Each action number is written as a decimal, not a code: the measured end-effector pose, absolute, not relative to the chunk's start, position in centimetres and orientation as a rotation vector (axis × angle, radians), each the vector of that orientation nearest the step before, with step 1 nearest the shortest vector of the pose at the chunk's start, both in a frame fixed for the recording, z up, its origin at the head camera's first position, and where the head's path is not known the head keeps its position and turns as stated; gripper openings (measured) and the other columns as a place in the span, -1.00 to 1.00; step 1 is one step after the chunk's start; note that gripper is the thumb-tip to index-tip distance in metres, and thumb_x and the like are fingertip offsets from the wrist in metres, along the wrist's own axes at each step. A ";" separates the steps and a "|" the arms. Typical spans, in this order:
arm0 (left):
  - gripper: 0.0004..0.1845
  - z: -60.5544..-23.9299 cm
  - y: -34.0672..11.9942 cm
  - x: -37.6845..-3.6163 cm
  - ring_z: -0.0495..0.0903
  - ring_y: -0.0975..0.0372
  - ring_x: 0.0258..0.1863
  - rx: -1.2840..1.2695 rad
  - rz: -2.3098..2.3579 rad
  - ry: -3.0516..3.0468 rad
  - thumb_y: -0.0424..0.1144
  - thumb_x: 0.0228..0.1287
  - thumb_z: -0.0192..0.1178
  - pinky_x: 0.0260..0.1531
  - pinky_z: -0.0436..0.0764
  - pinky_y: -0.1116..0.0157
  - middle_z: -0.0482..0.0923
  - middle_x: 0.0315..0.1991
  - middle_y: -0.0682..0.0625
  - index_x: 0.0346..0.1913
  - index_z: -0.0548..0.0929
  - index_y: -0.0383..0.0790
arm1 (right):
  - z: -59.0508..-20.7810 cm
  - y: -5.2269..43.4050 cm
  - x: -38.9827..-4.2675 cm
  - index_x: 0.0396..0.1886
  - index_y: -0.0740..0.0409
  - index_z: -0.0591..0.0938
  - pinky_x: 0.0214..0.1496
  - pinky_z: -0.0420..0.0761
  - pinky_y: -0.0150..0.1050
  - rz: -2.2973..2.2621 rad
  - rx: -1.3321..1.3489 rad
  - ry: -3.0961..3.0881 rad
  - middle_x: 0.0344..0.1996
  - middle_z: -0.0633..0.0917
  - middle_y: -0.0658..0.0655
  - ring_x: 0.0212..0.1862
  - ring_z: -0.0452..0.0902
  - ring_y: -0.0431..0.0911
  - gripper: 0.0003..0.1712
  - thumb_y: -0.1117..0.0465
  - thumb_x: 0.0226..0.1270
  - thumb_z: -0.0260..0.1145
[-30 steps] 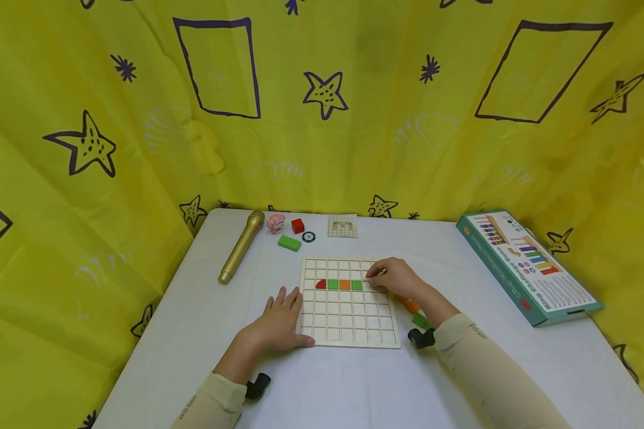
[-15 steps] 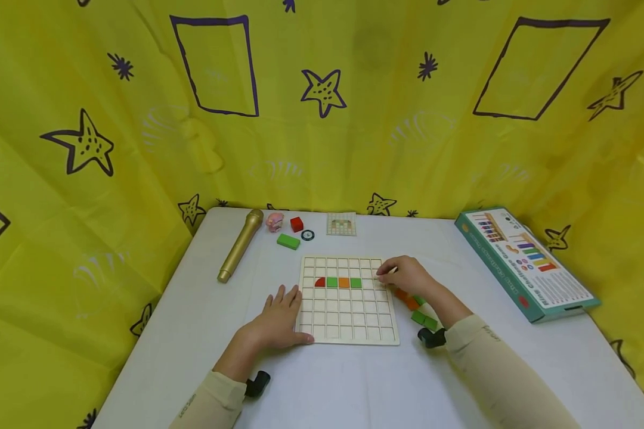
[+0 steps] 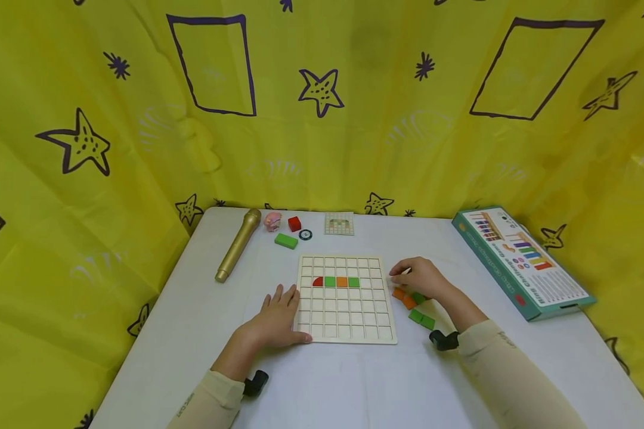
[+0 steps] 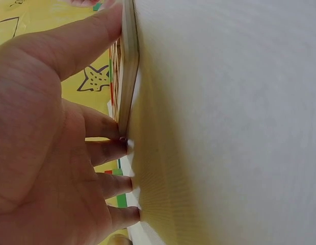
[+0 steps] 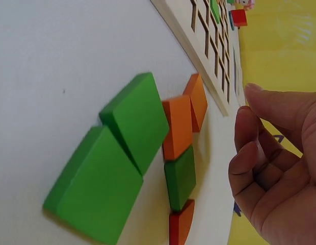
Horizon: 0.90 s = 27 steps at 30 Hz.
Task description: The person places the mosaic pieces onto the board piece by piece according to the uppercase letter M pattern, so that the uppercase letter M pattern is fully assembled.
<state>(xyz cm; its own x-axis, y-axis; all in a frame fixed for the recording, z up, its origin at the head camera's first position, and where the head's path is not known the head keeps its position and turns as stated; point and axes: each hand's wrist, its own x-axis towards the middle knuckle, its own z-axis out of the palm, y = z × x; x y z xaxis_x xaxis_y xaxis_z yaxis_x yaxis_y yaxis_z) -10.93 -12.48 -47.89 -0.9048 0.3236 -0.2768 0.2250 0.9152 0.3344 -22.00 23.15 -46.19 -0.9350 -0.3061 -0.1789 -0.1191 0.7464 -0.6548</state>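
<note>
The left hand [image 3: 275,322] lies flat on the table [image 3: 354,387], fingers straight, thumb and fingertips pressed against the left edge of the wooden grid board [image 3: 346,310]. The right hand [image 3: 421,278] hovers just right of the board with fingers loosely curled, holding nothing. Directly beneath it lie loose orange and green blocks [image 5: 148,148], touching one another, just beside the board's right edge. Four blocks [image 3: 336,282] sit in a row in the board's second row.
</note>
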 end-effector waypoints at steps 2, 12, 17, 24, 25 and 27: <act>0.18 -47.8 -12.5 -10.9 -0.20 -0.19 0.57 0.402 0.430 2.746 0.29 0.10 0.39 0.46 -0.06 -0.19 -0.04 0.60 -0.22 0.56 0.10 -0.39 | -46.1 23.5 -22.0 -0.12 0.17 0.77 -0.28 0.56 -0.21 -0.975 -0.329 2.675 -0.16 0.72 0.11 -0.29 0.53 -0.04 -0.81 0.18 0.37 0.39; 0.18 -47.4 -12.3 -10.9 -0.19 -0.18 0.57 0.397 0.418 2.744 0.28 0.09 0.39 0.46 -0.06 -0.19 -0.03 0.60 -0.21 0.56 0.10 -0.38 | -46.1 25.4 -21.3 -0.12 0.20 0.77 -0.30 0.57 -0.21 -0.964 -0.307 2.683 -0.16 0.72 0.14 -0.28 0.52 -0.04 -0.79 0.18 0.35 0.41; 0.18 -47.7 -12.4 -10.9 -0.20 -0.18 0.57 0.404 0.421 2.745 0.29 0.10 0.38 0.46 -0.05 -0.18 -0.04 0.60 -0.21 0.56 0.10 -0.38 | -46.1 26.1 -21.0 -0.10 0.20 0.76 -0.32 0.56 -0.21 -0.956 -0.284 2.688 -0.15 0.72 0.12 -0.29 0.51 -0.04 -0.77 0.17 0.36 0.41; 0.18 -47.7 -12.5 -10.9 -0.20 -0.18 0.57 0.404 0.435 2.747 0.28 0.10 0.39 0.47 -0.05 -0.18 -0.04 0.60 -0.22 0.56 0.09 -0.39 | -46.3 27.2 -20.6 -0.08 0.22 0.75 -0.30 0.59 -0.23 -0.978 -0.238 2.666 -0.16 0.71 0.16 -0.31 0.52 -0.03 -0.76 0.17 0.36 0.40; 0.18 -47.7 -12.5 -10.9 -0.20 -0.18 0.57 0.404 0.434 2.746 0.28 0.10 0.39 0.47 -0.05 -0.18 -0.04 0.60 -0.22 0.56 0.09 -0.38 | -46.4 27.4 -20.6 -0.08 0.21 0.75 -0.30 0.59 -0.24 -0.981 -0.216 2.661 -0.16 0.70 0.15 -0.30 0.53 -0.03 -0.76 0.17 0.36 0.41; 0.18 -47.7 -12.5 -10.8 -0.19 -0.18 0.57 0.403 0.432 2.746 0.28 0.11 0.38 0.46 -0.05 -0.18 -0.04 0.60 -0.22 0.56 0.09 -0.39 | -46.5 27.7 -20.6 -0.08 0.21 0.75 -0.29 0.60 -0.24 -0.980 -0.197 2.655 -0.16 0.70 0.15 -0.30 0.53 -0.03 -0.75 0.16 0.36 0.41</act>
